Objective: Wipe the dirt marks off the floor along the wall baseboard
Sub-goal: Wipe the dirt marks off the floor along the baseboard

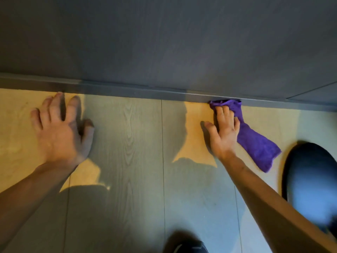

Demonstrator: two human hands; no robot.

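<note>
Right hand [223, 132]: pressed flat on the purple cloth [255, 143], fingers extended toward 12 o'clock, pinning rather than clenching it; thumb splayed toward 9 o'clock on bare floor.
Left hand [60, 128]: empty, palm down, fingers spread; it looks like a brace on the floor [127, 143], fingertips near the baseboard [127, 91].
Cloth position: bunched front end touching the baseboard at 12 o'clock of the right hand; loose tail trailing toward 4 o'clock, free of the hand.
Cloth handling: judged light, soft, limp; likely to fold under a push; best held through the bunched front; tail may drag.
Dirt marks: none clearly visible; shadows and blur obscure the strip.
Surroundings: dark shoe [310, 179] at 4 o'clock, near the tail; another dark shape [186, 243] at 6 o'clock.
</note>
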